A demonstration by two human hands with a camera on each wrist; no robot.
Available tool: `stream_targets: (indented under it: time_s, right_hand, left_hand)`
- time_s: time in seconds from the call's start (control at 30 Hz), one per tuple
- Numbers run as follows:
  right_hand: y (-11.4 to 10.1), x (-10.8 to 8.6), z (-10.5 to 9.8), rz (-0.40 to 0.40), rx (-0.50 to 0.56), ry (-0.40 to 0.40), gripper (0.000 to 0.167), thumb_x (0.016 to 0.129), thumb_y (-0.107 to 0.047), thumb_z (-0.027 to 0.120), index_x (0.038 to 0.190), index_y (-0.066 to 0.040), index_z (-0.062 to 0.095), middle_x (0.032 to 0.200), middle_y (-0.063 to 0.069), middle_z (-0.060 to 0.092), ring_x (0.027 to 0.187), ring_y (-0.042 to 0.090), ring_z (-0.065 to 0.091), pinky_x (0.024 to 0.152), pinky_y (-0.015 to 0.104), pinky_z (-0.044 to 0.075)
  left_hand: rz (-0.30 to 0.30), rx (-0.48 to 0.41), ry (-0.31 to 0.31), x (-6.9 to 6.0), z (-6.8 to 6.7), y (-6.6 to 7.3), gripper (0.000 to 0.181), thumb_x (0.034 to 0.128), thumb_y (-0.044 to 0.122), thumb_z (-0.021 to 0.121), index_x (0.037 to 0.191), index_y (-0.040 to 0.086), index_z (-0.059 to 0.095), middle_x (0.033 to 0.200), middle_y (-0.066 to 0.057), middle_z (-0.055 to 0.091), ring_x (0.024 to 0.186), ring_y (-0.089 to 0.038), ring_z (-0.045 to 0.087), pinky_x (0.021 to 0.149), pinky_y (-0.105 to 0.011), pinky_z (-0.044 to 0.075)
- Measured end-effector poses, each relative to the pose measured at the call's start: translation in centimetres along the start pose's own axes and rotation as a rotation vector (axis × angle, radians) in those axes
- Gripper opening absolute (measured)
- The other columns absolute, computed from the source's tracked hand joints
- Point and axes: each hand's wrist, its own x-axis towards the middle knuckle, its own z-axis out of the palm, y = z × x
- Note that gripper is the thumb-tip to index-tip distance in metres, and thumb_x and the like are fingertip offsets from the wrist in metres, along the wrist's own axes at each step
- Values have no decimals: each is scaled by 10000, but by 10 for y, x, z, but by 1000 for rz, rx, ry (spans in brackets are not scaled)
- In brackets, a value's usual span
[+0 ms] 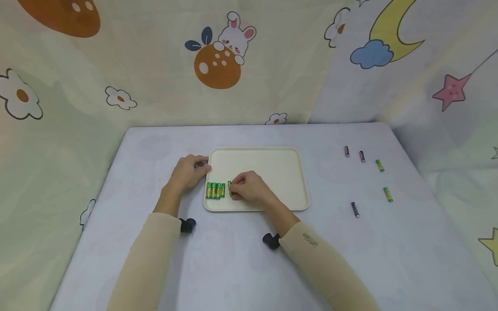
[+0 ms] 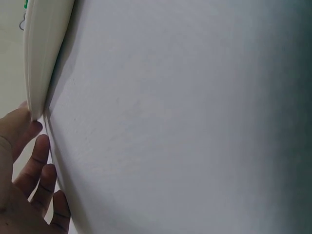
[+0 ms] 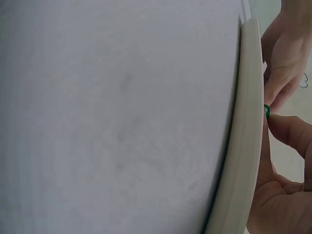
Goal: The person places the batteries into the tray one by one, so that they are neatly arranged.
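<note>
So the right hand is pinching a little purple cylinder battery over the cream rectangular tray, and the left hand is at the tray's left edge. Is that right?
Not quite: the little cylinder battery that the right hand is pinching over the cream rectangular tray is green, not purple. The head view shows it. The left hand is indeed at the tray's left edge.

Facing me hangs a pale cloth (image 1: 155, 52) printed with a white rabbit (image 1: 235, 38) clinging to an orange fruit (image 1: 218, 71). To my right I see a yellow moon (image 1: 384, 29), a blue cloud (image 1: 371, 55) overlapping it and a pink star (image 1: 451, 91); below me spreads a white-covered table (image 1: 229, 272).
</note>
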Motion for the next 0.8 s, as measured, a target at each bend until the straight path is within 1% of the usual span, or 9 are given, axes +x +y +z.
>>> stream_targets:
  time_s: [0.1, 0.2, 0.33, 0.43, 0.63, 0.8]
  right_hand:
    - [-2, -1, 3, -13, -35, 11, 138, 957, -186, 708, 1027, -67, 703, 855, 29, 729, 692, 104, 712, 667, 212, 537]
    - [-4, -2, 4, -26, -38, 12, 136, 967, -188, 707, 1022, -64, 695, 860, 34, 726, 694, 111, 708, 656, 213, 546]
    - [-2, -4, 4, -52, -12, -2, 138, 974, -193, 699, 1030, -67, 688, 878, 33, 730, 726, 117, 706, 694, 226, 571]
    - [0, -4, 3, -68, -16, -6, 136, 977, -205, 688, 1033, -81, 695, 883, 23, 728, 742, 113, 701, 719, 231, 570]
    - [2, -8, -3, -71, -38, -15, 129, 985, -211, 680, 1037, -95, 698, 887, 26, 725, 756, 130, 713, 744, 260, 561]
    - [6, -13, -13, -64, -41, -2, 145, 986, -248, 685, 1048, -117, 696, 902, 23, 729, 778, 146, 726, 815, 291, 546]
  left_hand:
    - [-1, 4, -5, 0, -1, 0, 479, 1037, 403, 598, 1453, 167, 587, 1311, -112, 602, 1266, -340, 478, 1088, -556, 395]
    - [0, 6, -8, 0, -1, 0, 482, 1038, 406, 595, 1455, 165, 585, 1309, -113, 601, 1261, -340, 480, 1082, -556, 399]
    - [3, 6, -12, 0, -1, -1, 477, 1039, 401, 594, 1454, 164, 587, 1307, -117, 599, 1255, -342, 482, 1079, -556, 400]
    - [4, 2, -14, 0, 0, -1, 476, 1040, 397, 594, 1454, 164, 586, 1309, -117, 598, 1257, -343, 481, 1080, -558, 399]
    - [3, 5, -3, -1, 1, -2, 472, 1038, 400, 597, 1451, 171, 589, 1314, -111, 603, 1268, -341, 484, 1091, -560, 397]
    - [13, 16, -1, -1, 1, -1, 470, 1040, 397, 593, 1449, 166, 590, 1309, -116, 601, 1263, -345, 483, 1085, -558, 399]
